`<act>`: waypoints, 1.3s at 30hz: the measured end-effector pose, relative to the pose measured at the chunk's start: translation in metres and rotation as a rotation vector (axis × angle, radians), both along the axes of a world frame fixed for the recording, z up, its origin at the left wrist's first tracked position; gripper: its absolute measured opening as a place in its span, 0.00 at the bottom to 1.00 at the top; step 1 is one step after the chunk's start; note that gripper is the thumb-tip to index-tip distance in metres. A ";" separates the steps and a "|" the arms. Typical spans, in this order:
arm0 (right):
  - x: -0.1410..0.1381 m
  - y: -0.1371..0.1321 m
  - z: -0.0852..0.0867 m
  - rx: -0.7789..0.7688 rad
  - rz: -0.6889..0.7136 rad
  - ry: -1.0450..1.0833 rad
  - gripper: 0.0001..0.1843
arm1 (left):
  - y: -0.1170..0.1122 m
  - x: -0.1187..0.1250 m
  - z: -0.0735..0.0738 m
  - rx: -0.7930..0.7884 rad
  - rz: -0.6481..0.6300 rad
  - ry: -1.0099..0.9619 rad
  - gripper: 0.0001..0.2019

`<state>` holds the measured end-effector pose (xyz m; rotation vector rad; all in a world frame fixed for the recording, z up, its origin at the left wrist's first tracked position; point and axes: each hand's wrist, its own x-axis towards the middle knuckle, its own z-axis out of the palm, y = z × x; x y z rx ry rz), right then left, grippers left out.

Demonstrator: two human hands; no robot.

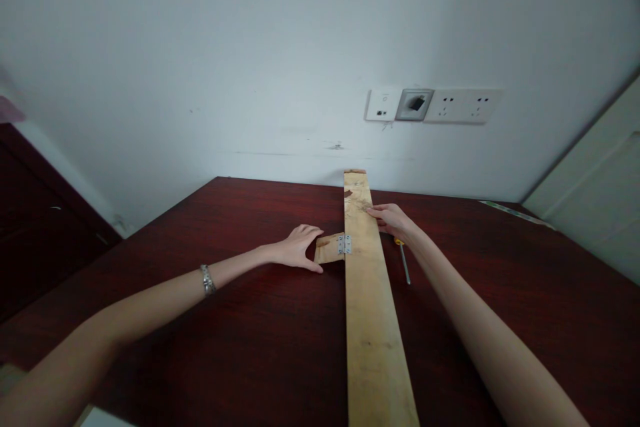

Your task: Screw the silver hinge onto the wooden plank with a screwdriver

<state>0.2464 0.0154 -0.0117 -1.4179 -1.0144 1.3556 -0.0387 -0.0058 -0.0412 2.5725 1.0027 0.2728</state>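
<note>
A long pale wooden board (373, 327) runs from the near edge of the view towards the wall. A small metal hinge (345, 244) with screws joins it to a short wooden piece (329, 249) on its left. My left hand (299, 248) reaches around the free end of that short piece, thumb and fingers spread wide on either side. At the board's right edge, my right hand (393, 219) grips it beyond the hinge, fingertips on the top face; some fingers are hidden. A screwdriver (404, 261) with a yellow handle lies just below my right hand.
Everything lies on a dark red wooden table (240, 347) against a white wall. Wall sockets (463, 107) sit above the far edge. A flat patterned strip (515, 213) lies at the back right, near a pale door or panel (595, 193).
</note>
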 end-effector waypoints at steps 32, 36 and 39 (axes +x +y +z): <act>0.002 0.004 -0.010 0.004 0.004 0.004 0.02 | -0.008 0.008 0.042 0.080 -0.111 -0.362 0.37; 0.002 0.003 -0.010 0.002 0.006 0.012 0.03 | -0.012 0.024 0.044 0.050 -0.105 -0.473 0.38; 0.002 0.002 -0.009 0.004 0.004 0.018 0.02 | -0.014 0.041 0.044 -0.009 -0.098 -0.530 0.40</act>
